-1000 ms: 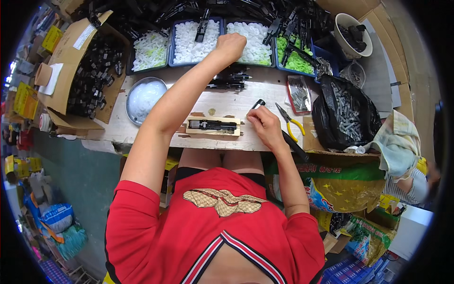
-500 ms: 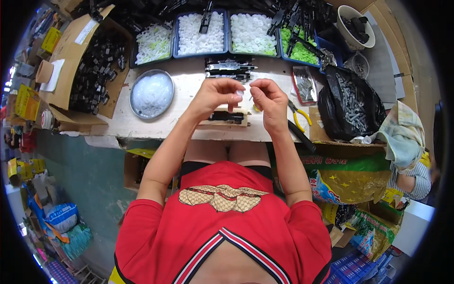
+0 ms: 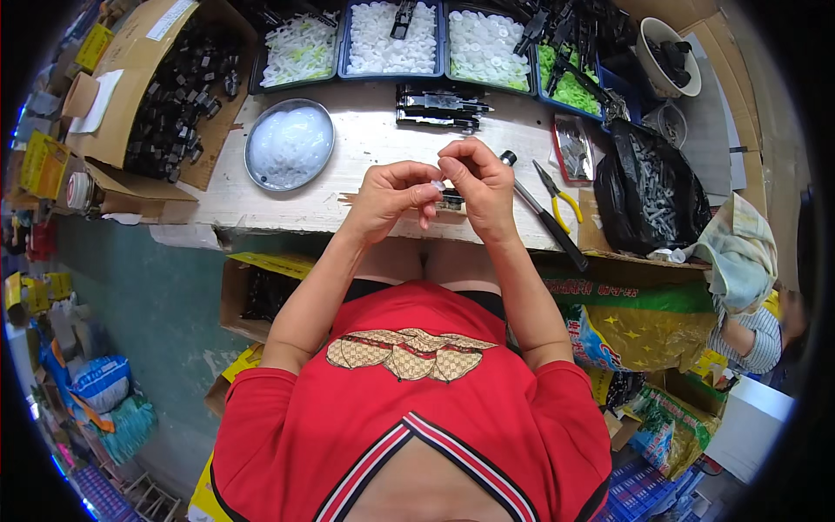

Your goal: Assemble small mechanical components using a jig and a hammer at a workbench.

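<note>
My left hand (image 3: 393, 198) and my right hand (image 3: 480, 184) meet above the front of the wooden workbench (image 3: 365, 139). Between their fingertips sits a small white plastic piece (image 3: 437, 185), pinched from both sides. Just under the hands a black part (image 3: 452, 201) rests on a wooden jig; the hands hide most of it. Blue trays of white plastic pieces (image 3: 389, 39) and green pieces (image 3: 565, 83) line the back of the bench.
A round metal bowl of clear parts (image 3: 290, 143) stands left of my hands. Yellow-handled pliers (image 3: 557, 190) and a black-handled tool (image 3: 539, 213) lie to the right, beside a black bag of screws (image 3: 651, 187). A cardboard box of black parts (image 3: 170, 87) is far left.
My left hand came back from the white tray at the rear and joined the right hand in front of me. Both hands now pinch a small white piece together.
</note>
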The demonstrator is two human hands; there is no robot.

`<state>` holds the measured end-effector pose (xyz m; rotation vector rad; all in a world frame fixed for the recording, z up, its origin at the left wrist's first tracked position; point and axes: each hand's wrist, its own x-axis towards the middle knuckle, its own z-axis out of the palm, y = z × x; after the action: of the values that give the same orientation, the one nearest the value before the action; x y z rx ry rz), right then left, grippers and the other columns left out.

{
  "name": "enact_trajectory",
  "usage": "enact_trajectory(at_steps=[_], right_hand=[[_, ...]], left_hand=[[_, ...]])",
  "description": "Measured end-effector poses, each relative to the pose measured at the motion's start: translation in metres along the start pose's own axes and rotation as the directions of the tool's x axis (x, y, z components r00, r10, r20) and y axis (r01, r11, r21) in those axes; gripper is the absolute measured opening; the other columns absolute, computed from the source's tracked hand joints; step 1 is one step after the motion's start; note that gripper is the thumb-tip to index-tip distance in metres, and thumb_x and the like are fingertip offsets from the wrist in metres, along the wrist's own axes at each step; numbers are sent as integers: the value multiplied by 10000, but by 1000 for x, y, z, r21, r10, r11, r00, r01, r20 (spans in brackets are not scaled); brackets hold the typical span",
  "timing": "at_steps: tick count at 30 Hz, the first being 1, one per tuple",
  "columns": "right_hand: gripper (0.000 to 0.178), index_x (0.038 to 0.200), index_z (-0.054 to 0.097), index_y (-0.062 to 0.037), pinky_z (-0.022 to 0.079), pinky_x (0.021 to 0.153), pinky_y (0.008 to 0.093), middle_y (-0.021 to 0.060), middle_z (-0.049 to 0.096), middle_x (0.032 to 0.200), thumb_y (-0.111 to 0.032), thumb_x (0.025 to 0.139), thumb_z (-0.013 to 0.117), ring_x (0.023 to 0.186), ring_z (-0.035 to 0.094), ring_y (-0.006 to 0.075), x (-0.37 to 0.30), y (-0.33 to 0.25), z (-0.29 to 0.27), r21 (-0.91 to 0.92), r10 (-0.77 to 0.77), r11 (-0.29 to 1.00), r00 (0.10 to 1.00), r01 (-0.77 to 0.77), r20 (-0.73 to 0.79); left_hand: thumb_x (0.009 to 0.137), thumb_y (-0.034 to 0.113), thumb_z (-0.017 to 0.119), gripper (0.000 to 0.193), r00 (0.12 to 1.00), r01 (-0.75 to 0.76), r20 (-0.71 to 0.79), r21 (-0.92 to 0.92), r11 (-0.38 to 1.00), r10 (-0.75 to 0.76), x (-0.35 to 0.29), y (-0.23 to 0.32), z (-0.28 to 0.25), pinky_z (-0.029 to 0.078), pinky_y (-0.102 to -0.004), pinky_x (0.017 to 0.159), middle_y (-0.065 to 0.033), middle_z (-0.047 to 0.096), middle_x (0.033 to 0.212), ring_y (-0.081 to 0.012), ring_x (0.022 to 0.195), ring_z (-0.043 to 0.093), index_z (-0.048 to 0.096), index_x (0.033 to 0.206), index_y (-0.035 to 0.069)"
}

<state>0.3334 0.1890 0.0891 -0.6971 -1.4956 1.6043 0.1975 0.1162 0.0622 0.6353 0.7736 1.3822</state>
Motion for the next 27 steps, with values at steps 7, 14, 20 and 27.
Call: enact_trajectory(at_steps=[7,14,20,27], right_hand=[[78,854,586,8,456,580,233,71,570,773,-9,781,609,665,572,144,-1,7,8,-457,-301,843,953,285,38],[135,865,596,-7,487,563,302,119,589,842,20,735,622,691,613,242,-4,12,3,-517,-425,729,888,450,173],[112,843,585,-15,485,564,309,108,578,861,11,738,616,690,607,249,-1,19,-1,-573,-433,655,866,492,249],[113,837,582,-26,455,602,329,83,560,849,-18,731,621,737,575,239,-1,26,-6,-566,-376,688,890,455,258]], left_hand=[[829,56,601,145,992,-86,-100,-94,992,77,-1,-12,2,496,-232,448,-96,619,758,-122,588,591,603,954,-16],[838,72,595,131,973,-129,-209,-120,984,102,-1,-12,-6,483,-220,422,-89,617,747,-110,569,581,601,933,-18],[849,103,589,155,965,-123,-233,6,992,121,-2,-10,-6,467,-197,422,-82,616,743,-98,563,573,604,942,-20],[865,100,567,156,971,-64,-222,115,991,88,-6,-4,-13,444,-185,421,-82,619,751,-94,562,575,607,972,-6]])
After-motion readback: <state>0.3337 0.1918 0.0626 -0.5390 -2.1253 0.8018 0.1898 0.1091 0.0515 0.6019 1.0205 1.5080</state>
